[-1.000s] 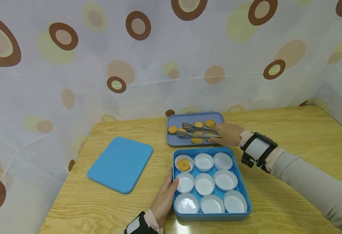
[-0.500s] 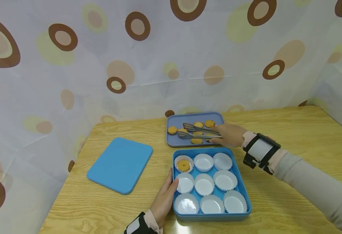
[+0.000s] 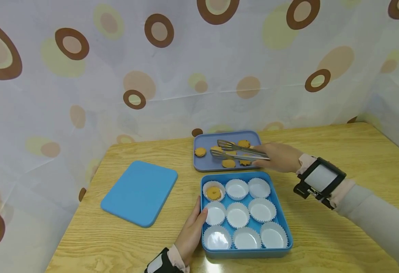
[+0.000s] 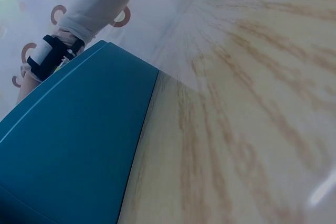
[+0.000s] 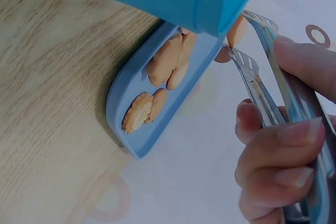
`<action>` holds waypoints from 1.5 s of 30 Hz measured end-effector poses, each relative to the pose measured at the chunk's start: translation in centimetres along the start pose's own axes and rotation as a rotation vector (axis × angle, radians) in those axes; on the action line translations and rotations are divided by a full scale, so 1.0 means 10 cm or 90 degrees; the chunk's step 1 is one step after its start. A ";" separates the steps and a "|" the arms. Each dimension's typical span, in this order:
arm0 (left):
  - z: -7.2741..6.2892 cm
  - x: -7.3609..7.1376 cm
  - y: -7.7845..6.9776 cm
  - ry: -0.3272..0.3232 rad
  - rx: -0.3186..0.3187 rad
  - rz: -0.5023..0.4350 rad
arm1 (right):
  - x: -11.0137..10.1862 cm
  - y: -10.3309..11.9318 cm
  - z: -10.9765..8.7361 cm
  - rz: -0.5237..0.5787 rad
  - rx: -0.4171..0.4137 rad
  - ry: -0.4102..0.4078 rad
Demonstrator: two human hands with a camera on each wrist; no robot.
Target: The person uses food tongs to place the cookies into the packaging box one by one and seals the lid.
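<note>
Your right grip (image 3: 279,157) curls round tongs (image 3: 239,156), tips apart over the far tray (image 3: 204,163); your left grip (image 3: 189,236) rests straight-fingered against the near box (image 3: 247,254).

Right of my left hand (image 3: 189,234), a box (image 3: 247,253) on the counter (image 3: 87,242) holds cups (image 3: 238,215), a cookie (image 3: 214,193) in the far-left one. Behind it, left of my right hand (image 3: 281,157): a tray (image 3: 204,164) of cookies (image 3: 200,152). Left of both hands: a lid (image 3: 139,193).
</note>
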State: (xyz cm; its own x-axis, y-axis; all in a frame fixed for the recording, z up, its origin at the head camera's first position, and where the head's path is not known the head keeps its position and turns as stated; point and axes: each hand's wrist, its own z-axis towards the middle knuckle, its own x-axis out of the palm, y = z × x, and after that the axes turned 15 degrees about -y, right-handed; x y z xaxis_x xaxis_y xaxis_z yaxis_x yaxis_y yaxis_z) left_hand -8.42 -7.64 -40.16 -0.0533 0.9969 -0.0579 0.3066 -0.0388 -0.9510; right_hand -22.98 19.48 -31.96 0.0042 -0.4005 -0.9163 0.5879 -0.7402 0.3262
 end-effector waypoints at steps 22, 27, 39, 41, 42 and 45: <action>-0.02 0.00 -0.01 -0.003 0.004 -0.001 | -0.22 -0.03 -0.57 -0.046 0.022 -0.066; -0.02 0.01 -0.02 -0.003 0.001 -0.001 | -0.26 0.03 -0.73 -0.061 0.029 -0.085; -0.02 0.00 -0.03 0.002 0.000 0.002 | -0.30 0.13 -1.08 -0.087 0.052 -0.100; -0.02 0.00 -0.03 0.001 0.000 0.003 | -0.31 0.15 -1.12 -0.094 0.055 -0.095; -0.02 0.00 -0.03 0.000 -0.001 0.003 | -0.31 0.16 -1.14 -0.098 0.056 -0.093; -0.02 0.00 -0.03 -0.002 -0.004 0.003 | -0.30 0.18 -1.20 -0.112 0.058 -0.082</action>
State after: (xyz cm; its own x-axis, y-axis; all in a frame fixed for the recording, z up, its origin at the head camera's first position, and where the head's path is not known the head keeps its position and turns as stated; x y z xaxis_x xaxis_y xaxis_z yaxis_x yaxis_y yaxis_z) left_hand -8.31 -7.65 -39.85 -0.0545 0.9965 -0.0629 0.3128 -0.0428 -0.9489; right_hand -12.24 25.85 -31.40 -0.1983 -0.3219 -0.9258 0.4953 -0.8480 0.1887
